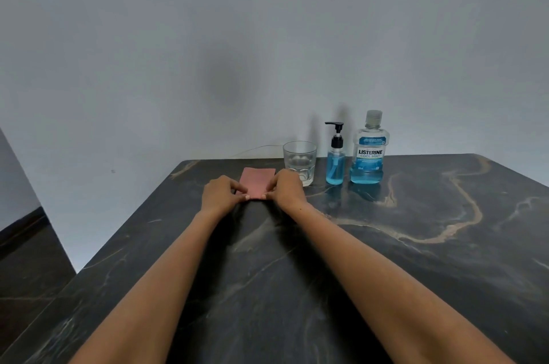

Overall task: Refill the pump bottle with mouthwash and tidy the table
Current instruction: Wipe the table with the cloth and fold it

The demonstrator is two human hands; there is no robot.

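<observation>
We have both hands out near the far edge of the dark marbled table [416, 259], working a small pink cloth [257, 180] that lies flat on the stone. Our left hand [218, 194] pinches the cloth's near left corner, fingers curled and the thumb closed against them at the hem. Our right hand [287, 188] does the same at the near right corner, its fingertips meeting the left hand's almost at the middle of the near edge. So both grips are closed on the cloth, one at each side, and the fabric stretches away from them toward the wall [267, 52].

Just beyond our right hand, and close enough that the knuckles overlap its base in the view, stands a clear drinking glass [299, 160]; we cannot tell whether hand and glass touch. To the right of the glass, farther from the grip, stands the pump bottle [335, 160], upright, its black pump head fitted and blue liquid reaching most of the way up its body. Right of that, a little apart, stands the mouthwash bottle [369, 153], cap on, label reading Listerine Cool Mint, with blue liquid low in its body. All three stand in a row near the back edge of the table, to the right of where we hold the cloth.
</observation>
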